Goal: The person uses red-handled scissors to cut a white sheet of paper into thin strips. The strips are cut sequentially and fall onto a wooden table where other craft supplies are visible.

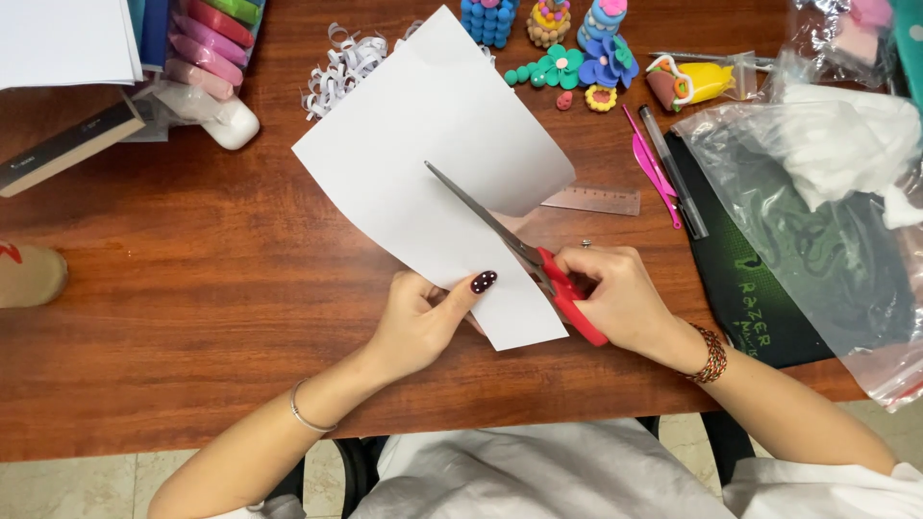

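The white rectangular sheet of paper (423, 183) is held above the brown wooden table (192, 288), tilted across the middle of the head view, its only view. Its lower edge is pinched by the left hand (418, 317), which is closed on it with the thumb on top. The red-handled metal scissors (524, 252) are gripped by the right hand (615, 298), whose fingers are curled through the handle loops. The blades are laid well into the sheet from its right edge, and their tip is seen near the middle of the paper. By this showing the cut is judged partly made: the portion behind the blades looks parted, with a curved flap lifting at the right, while the stretch beyond the tip towards the upper left edge is uncut. A heap of white curled paper strips (338, 72) is seen just past the sheet's far corner, which suggests some cutting already finished. One sheet and one pair of scissors are counted, and two hands. One clear plastic ruler (591, 200) is seen beside the sheet, one pink plastic tool (652, 165) and one dark pen (673, 173) beyond it. About seven small coloured clay models (562, 48) are counted at the far edge, some cropped. One black mat (760, 308) lies under clear plastic bags (817, 163), whose number cannot be told.
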